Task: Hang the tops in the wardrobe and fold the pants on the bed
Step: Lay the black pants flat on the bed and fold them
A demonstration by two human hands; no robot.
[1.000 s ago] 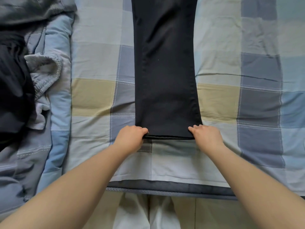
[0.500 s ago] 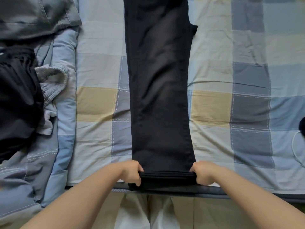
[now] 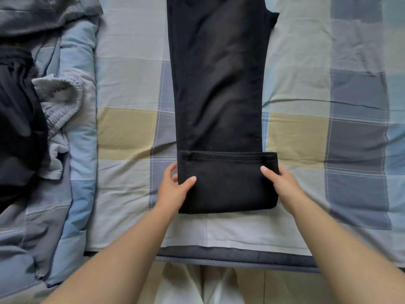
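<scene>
Black pants [image 3: 219, 84] lie lengthwise down the middle of the checked bed sheet [image 3: 129, 128], legs stacked. Their hem end is turned up over the legs into a short folded band [image 3: 228, 183]. My left hand [image 3: 175, 189] grips the band's left edge, thumb on top and fingers under the side. At the band's right edge, my right hand [image 3: 282, 183] holds the fold in the same way. The waist end runs out of view at the top.
A pile of clothes lies at the left: a black garment [image 3: 17, 128], a grey waistbanded piece [image 3: 59, 102] and a dark grey one [image 3: 43, 14] on a blue quilt [image 3: 81, 139]. The bed's dark front edge [image 3: 241, 255] is near me.
Both hands pinched the hem, drew it toward the bed's edge, then carried it up over the legs. The hem now lies folded on top as a short band.
</scene>
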